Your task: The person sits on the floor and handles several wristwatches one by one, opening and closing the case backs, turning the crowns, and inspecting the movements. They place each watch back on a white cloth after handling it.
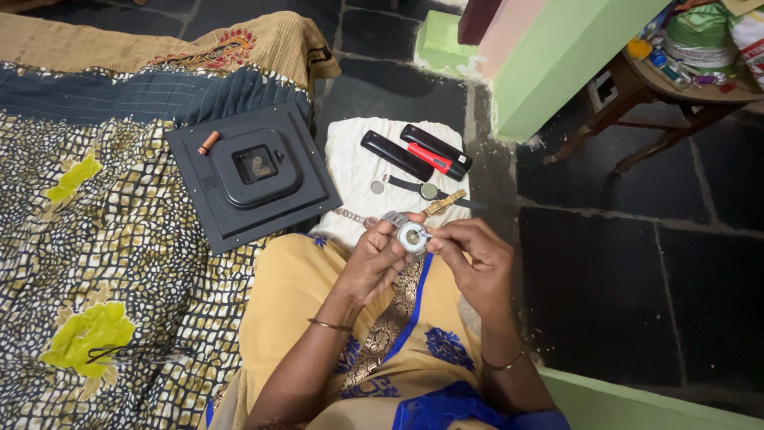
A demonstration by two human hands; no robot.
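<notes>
My left hand [376, 259] and my right hand [474, 256] together hold a small round silver wristwatch [412, 236] over my lap, back side up, its metal strap [350, 216] trailing to the left. Both hands pinch the watch case from either side. Just beyond it, on a white cloth [350, 163], lie a gold-coloured watch [444, 202], a dark-strapped watch [426, 189], a small round coin cell [377, 187], and two black remote controls [396, 155], one with a red stripe [435, 152].
A black square wall clock [251, 173] lies face down on the patterned bedding [87, 239] at left, with an orange battery [208, 142] on it. A green wall corner [549, 64] and a cluttered wooden stool [676, 87] stand at right on dark stone floor.
</notes>
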